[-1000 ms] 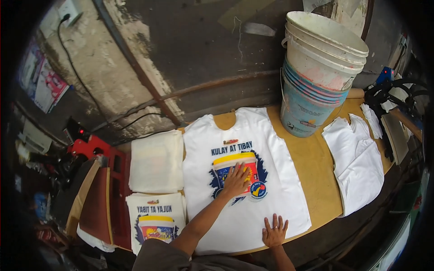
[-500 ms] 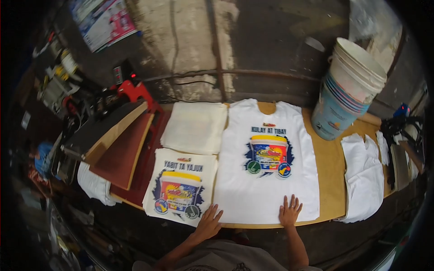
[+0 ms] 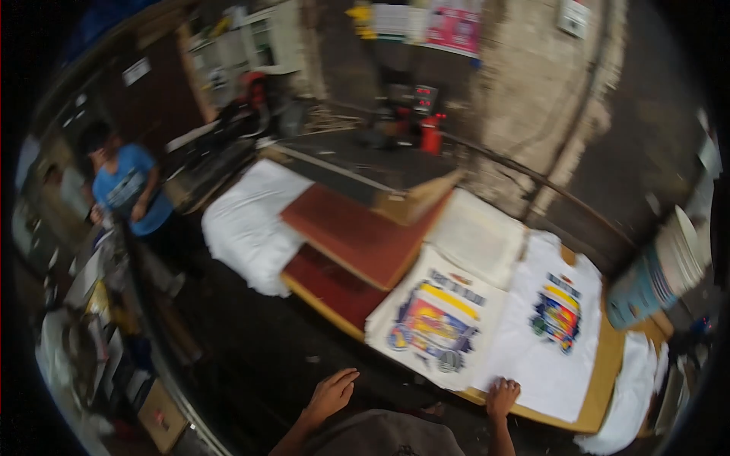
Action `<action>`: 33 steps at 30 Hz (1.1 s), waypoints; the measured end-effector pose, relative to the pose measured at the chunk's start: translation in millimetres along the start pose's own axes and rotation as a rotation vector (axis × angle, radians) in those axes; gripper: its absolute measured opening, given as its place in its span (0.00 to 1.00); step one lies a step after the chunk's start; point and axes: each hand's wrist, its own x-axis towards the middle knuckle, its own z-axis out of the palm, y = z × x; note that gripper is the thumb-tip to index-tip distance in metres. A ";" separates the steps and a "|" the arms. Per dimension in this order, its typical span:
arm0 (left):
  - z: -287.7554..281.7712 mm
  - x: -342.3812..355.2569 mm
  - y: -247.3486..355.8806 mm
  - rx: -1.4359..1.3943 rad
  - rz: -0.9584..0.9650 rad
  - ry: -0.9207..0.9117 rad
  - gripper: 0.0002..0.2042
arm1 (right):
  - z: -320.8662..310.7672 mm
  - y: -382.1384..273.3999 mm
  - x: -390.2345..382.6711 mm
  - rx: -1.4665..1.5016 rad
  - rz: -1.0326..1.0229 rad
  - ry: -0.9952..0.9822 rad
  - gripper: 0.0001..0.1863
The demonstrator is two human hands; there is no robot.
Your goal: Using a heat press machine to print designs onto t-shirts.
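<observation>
My left hand (image 3: 332, 394) is in the air in front of the table, fingers stretched out and holding nothing. At the table's front edge, my right hand (image 3: 502, 397) rests on the bottom hem of a white shirt (image 3: 536, 372), its fingers slightly bent and apart. That shirt lies flat, with a colourful paint-bucket print on its chest. To its left is a stack of printed transfer sheets (image 3: 407, 353) bearing the same design mirrored. Behind that sits a pile of plain off-white sheets (image 3: 479, 228).
A heat press (image 3: 365, 228) with a reddish-brown board stands left of the sheets, white cloth (image 3: 255, 220) draped at its far side. Stacked buckets (image 3: 646, 281) and folded white shirts (image 3: 627, 387) are at the right. A person in a blue shirt (image 3: 133, 182) stands far left.
The view has swung left, bringing the person and the whole press into sight. My left hand has lifted off the sheets and the shirt's edge; my right hand stays at the hem.
</observation>
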 end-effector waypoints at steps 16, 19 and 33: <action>-74.4 37.0 -132.0 0.125 0.054 -0.205 0.12 | 3.2 -214.2 98.1 0.581 -0.258 0.203 0.06; -97.4 71.6 -136.4 -0.010 0.198 -0.284 0.12 | -42.9 -330.3 119.6 0.577 -0.563 0.115 0.08; -235.8 292.0 -311.7 -0.157 -0.235 0.613 0.17 | -61.8 -586.0 196.8 0.603 -0.986 0.020 0.14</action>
